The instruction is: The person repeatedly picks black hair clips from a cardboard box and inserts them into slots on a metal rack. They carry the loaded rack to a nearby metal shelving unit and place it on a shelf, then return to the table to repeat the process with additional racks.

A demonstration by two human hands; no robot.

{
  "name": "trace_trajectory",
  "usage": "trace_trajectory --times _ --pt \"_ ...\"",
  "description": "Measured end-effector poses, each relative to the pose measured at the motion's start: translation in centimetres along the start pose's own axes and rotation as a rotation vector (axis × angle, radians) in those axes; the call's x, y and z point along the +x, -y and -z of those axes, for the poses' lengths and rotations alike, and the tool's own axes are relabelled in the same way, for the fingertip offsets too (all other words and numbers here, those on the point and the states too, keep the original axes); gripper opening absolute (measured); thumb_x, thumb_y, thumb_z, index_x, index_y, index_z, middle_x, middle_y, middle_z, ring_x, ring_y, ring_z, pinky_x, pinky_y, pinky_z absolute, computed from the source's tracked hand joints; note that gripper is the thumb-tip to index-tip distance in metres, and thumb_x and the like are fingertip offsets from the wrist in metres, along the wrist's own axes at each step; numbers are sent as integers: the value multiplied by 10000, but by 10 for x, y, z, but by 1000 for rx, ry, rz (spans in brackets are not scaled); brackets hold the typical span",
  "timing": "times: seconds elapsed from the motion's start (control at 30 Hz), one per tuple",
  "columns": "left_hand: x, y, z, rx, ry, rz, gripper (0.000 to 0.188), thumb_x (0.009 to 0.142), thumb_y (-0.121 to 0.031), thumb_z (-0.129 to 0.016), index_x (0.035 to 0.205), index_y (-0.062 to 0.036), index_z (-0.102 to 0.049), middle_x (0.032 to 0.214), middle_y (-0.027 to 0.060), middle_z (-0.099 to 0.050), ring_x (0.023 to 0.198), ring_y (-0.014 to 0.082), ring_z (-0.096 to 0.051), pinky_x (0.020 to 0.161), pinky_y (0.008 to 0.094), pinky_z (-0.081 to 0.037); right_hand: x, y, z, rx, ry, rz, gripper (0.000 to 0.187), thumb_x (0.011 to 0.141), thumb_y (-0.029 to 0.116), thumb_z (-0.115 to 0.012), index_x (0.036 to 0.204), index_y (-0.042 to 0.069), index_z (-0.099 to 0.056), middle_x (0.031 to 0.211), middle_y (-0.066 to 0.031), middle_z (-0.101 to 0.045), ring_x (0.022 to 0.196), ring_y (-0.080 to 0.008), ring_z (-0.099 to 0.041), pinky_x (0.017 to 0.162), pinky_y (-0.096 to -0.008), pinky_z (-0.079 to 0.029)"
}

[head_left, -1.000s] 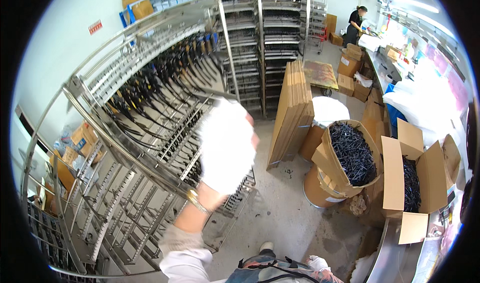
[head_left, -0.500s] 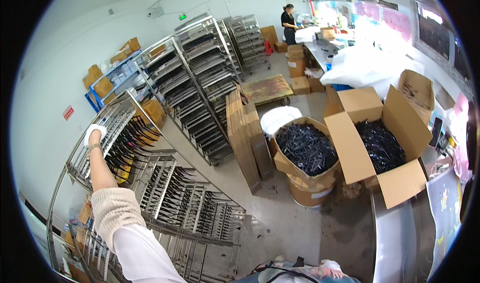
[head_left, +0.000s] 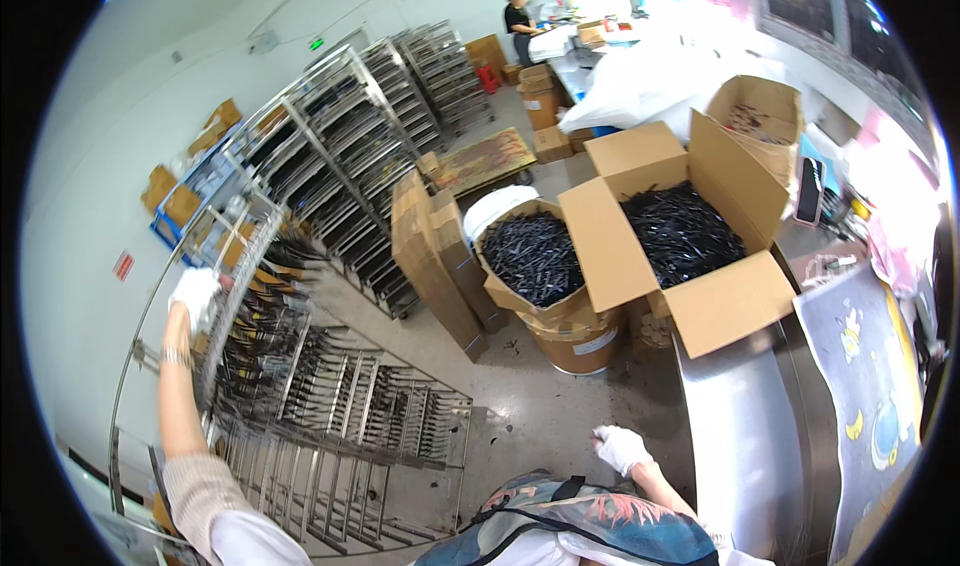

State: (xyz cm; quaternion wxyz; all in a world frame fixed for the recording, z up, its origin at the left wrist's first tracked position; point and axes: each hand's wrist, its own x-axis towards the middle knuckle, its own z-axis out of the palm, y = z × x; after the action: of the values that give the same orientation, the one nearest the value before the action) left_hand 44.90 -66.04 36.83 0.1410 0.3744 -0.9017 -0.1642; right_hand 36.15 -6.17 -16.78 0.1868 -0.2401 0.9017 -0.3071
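Note:
My left hand [head_left: 195, 297], in a white glove with bare fingertips, closes around the long metal bar [head_left: 240, 284] at the top of a wire rack. Rows of thin dark curved pieces [head_left: 262, 318] hang along that bar, blurred. Lower tiers of the rack [head_left: 345, 396] carry more of these dark pieces on metal strips. My right hand [head_left: 622, 450], also gloved in white, hovers over the floor in front of my patterned apron [head_left: 600, 514]. Its fingers are loosely spread, and nothing shows in them.
Tall metal racks [head_left: 350, 166] stand beyond, beside flattened cardboard [head_left: 430, 261]. A round drum [head_left: 575, 346] and an open carton [head_left: 640, 291] hold black strips. A steel table [head_left: 745, 416] runs along the right. Far off, a person [head_left: 518, 26] stands at a workbench.
My right hand has come into view at the lower middle. My left hand has shifted lower along the rack, its grip now around the bar. The whole view has swung right.

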Motion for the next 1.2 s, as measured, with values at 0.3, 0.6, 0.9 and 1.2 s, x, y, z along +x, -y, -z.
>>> trace_trajectory --times 0.3,0.6,0.9,1.2 --pt "-179 -236 -216 -259 72 -847 326 772 118 -595 1042 23 -752 775 52 -720 679 100 -618 631 262 -487 -63 86 175 881 -526 359 507 1015 489 -498 1184 37 -654 999 -100 -694 903 -230 -653 865 -336 -507" --pt "-300 -463 -379 -649 -462 -1945 653 627 136 -598 1231 -97 -679 636 36 -407 577 273 -423 585 395 -339 -187 69 242 842 -1243 -32 956 861 428 -752 1579 93 -217 1380 -218 -508 1272 -303 -529 1067 -401 -428" --pt "-460 -531 -494 -962 386 -2040 486 737 -120 -775 1201 -52 -645 1111 175 -627 1070 355 -593 895 469 -507 -258 47 311 -640 -1871 -689 618 599 87 -817 1186 43 -630 919 -66 -590 819 -209 -607 762 -324 -507" --pt "-443 -553 -625 -972 2511 -415 624 1023 -335 -566 1497 2 -339 1489 185 -452 1365 287 -457 1146 401 -376 -176 -100 355 -1181 -1326 -882 150 980 218 -604 1100 130 -627 727 -38 -532 681 -235 -568 569 -408 -424"
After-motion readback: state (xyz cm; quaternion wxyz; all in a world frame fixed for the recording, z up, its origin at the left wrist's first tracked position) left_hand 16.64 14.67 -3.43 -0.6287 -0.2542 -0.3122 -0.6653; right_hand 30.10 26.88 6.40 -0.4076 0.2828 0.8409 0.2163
